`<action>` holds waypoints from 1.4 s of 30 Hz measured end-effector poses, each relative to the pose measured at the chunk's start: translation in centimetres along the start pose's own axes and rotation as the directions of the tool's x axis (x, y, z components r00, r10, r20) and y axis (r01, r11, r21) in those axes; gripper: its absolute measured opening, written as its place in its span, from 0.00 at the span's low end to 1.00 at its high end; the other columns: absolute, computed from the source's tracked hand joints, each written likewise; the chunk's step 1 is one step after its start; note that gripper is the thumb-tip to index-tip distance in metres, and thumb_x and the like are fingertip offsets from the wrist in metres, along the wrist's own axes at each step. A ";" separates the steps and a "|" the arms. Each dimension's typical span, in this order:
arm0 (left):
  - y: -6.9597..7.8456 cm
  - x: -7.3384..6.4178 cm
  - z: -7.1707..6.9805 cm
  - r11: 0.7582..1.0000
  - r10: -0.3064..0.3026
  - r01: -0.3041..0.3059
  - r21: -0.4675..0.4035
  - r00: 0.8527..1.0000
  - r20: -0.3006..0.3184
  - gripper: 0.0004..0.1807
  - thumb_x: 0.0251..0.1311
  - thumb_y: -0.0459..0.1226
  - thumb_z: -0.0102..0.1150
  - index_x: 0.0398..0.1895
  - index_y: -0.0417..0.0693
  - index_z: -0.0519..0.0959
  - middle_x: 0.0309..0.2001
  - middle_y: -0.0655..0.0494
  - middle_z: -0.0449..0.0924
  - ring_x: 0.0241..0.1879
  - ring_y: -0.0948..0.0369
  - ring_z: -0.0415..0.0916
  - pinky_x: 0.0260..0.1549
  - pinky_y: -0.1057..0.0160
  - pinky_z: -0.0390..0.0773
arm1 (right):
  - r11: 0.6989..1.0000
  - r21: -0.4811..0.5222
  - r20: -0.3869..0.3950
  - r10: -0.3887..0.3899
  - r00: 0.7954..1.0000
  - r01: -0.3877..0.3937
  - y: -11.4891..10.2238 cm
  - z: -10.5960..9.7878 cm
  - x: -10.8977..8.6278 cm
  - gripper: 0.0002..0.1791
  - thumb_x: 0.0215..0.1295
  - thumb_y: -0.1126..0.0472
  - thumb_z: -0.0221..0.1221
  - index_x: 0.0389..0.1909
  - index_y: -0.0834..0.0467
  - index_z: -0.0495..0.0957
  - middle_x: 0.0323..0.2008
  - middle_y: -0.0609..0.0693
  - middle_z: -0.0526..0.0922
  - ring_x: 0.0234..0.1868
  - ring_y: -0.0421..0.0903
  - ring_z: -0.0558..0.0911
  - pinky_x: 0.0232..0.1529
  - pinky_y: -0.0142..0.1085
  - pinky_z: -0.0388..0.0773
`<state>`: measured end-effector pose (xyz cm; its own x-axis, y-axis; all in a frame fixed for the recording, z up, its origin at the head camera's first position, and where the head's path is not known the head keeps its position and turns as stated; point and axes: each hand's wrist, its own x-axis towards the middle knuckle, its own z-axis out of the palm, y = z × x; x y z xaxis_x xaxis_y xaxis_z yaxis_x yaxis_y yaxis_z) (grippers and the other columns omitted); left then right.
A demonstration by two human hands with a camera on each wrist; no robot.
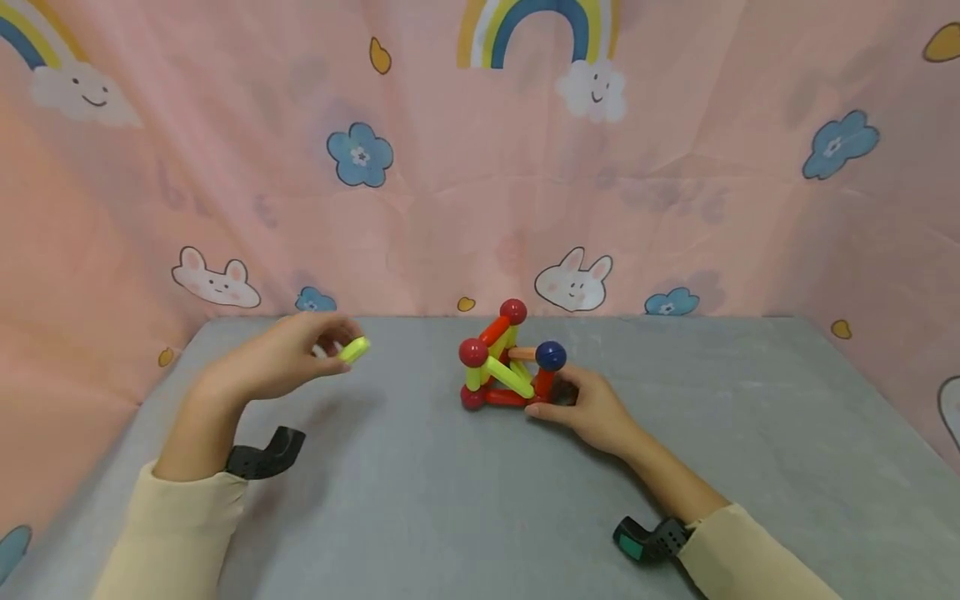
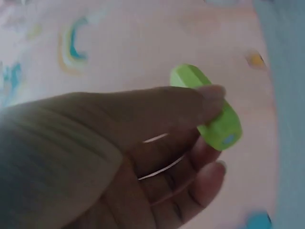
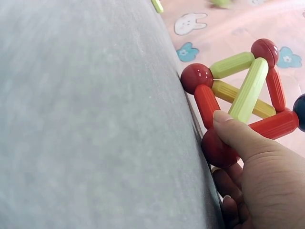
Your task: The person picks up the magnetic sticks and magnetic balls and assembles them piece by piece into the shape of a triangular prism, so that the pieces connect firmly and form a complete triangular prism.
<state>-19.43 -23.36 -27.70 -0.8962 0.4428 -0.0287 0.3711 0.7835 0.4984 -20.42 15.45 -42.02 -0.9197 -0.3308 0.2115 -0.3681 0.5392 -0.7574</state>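
Note:
My left hand (image 1: 303, 354) is raised at the left, pinching a yellow-green magnetic stick (image 1: 354, 349) between thumb and fingers. In the left wrist view the stick (image 2: 224, 129) slants past the thumb tip, and a pale spot shows on its near end. The frame of magnetic sticks and balls (image 1: 504, 397) sits on the table, right of that hand and apart from it. My right hand (image 1: 596, 412) grips its lower right corner. There the right wrist view shows the thumb against a dark red ball (image 3: 220, 150), with the other fingers partly hidden behind.
The grey table (image 1: 420, 517) ends at a pink cloth backdrop (image 1: 450, 208) printed with rainbows and rabbits. A dark blue ball (image 1: 551, 356) juts from the frame's upper right, and a red ball (image 1: 513, 312) tops it. Each wrist wears a black band (image 1: 266, 454).

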 end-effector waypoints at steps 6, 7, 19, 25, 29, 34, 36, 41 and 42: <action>7.5 4.4 1.6 0.988 0.155 -0.155 0.009 0.986 -0.055 0.16 0.62 0.36 0.68 0.52 0.54 0.81 0.44 0.56 0.85 0.45 0.58 0.80 0.43 0.59 0.84 | 1.000 0.017 -0.002 -0.017 1.000 0.017 0.2 0.1 0.3 0.22 0.57 0.54 0.74 0.52 0.55 0.81 0.39 0.50 0.85 0.38 0.45 0.79 0.39 0.33 0.77; 8.4 5.1 2.1 0.984 0.179 -0.178 0.016 0.982 -0.055 0.16 0.62 0.36 0.68 0.53 0.54 0.81 0.44 0.56 0.86 0.45 0.58 0.81 0.43 0.59 0.85 | 1.000 0.019 -0.002 -0.022 1.000 0.022 0.2 0.1 0.3 0.23 0.57 0.54 0.74 0.53 0.55 0.81 0.39 0.50 0.85 0.38 0.45 0.79 0.40 0.34 0.77; 10.8 8.0 7.1 0.945 0.323 -0.314 0.089 0.938 -0.128 0.18 0.60 0.36 0.71 0.55 0.51 0.85 0.48 0.56 0.88 0.48 0.60 0.83 0.50 0.62 0.84 | 1.000 0.025 0.006 -0.014 1.000 0.014 0.3 0.5 -0.1 0.18 0.57 0.55 0.74 0.45 0.55 0.81 0.35 0.49 0.85 0.33 0.44 0.78 0.35 0.31 0.76; 10.3 8.4 7.6 0.940 0.340 -0.332 0.078 0.931 -0.132 0.18 0.59 0.36 0.71 0.54 0.51 0.86 0.48 0.57 0.89 0.45 0.61 0.80 0.44 0.67 0.82 | 1.000 0.014 0.005 -0.018 1.000 0.018 0.1 0.4 0.1 0.20 0.57 0.55 0.73 0.49 0.55 0.81 0.37 0.50 0.86 0.35 0.45 0.78 0.36 0.31 0.77; 10.2 8.6 7.7 0.936 0.349 -0.341 0.082 0.930 -0.116 0.16 0.60 0.35 0.71 0.52 0.51 0.87 0.46 0.58 0.89 0.41 0.63 0.78 0.38 0.71 0.79 | 1.000 0.011 0.005 -0.019 1.000 0.019 0.1 0.2 0.2 0.21 0.58 0.55 0.73 0.51 0.55 0.81 0.39 0.50 0.87 0.37 0.45 0.79 0.37 0.31 0.77; 10.3 8.7 8.0 0.941 0.334 -0.326 0.088 0.936 -0.107 0.16 0.60 0.35 0.71 0.51 0.51 0.87 0.45 0.59 0.89 0.39 0.63 0.79 0.40 0.70 0.81 | 1.000 0.019 0.007 -0.016 1.000 0.016 0.2 0.2 0.1 0.21 0.58 0.54 0.73 0.51 0.55 0.81 0.39 0.50 0.87 0.37 0.45 0.79 0.37 0.31 0.77; 10.4 8.7 8.3 0.945 0.322 -0.313 0.097 0.941 -0.102 0.16 0.59 0.35 0.71 0.51 0.51 0.87 0.45 0.59 0.89 0.40 0.63 0.80 0.43 0.69 0.82 | 1.000 0.020 0.009 -0.015 1.000 0.015 0.2 0.2 0.1 0.21 0.58 0.54 0.73 0.50 0.55 0.81 0.38 0.50 0.86 0.36 0.45 0.79 0.37 0.31 0.77; 10.6 8.9 8.8 0.944 0.316 -0.301 0.137 0.942 -0.109 0.15 0.58 0.34 0.72 0.50 0.50 0.87 0.46 0.57 0.89 0.44 0.61 0.81 0.48 0.67 0.83 | 1.000 0.011 0.004 -0.023 1.000 0.023 0.2 0.0 0.0 0.19 0.58 0.55 0.73 0.48 0.55 0.81 0.37 0.50 0.86 0.35 0.45 0.78 0.36 0.31 0.76; 10.6 8.9 8.9 0.943 0.318 -0.301 0.144 0.941 -0.114 0.15 0.58 0.34 0.72 0.50 0.50 0.87 0.46 0.57 0.89 0.45 0.61 0.81 0.49 0.66 0.83 | 1.000 0.011 0.003 -0.024 1.000 0.024 0.2 -0.1 0.0 0.19 0.58 0.55 0.73 0.48 0.55 0.81 0.37 0.50 0.86 0.35 0.45 0.78 0.35 0.31 0.76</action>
<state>-21.31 -7.23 -30.36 -0.7532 0.6162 0.2304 0.6547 0.6682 0.3534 -20.52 15.61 -42.11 -0.9100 -0.3462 0.2282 -0.3890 0.5224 -0.7588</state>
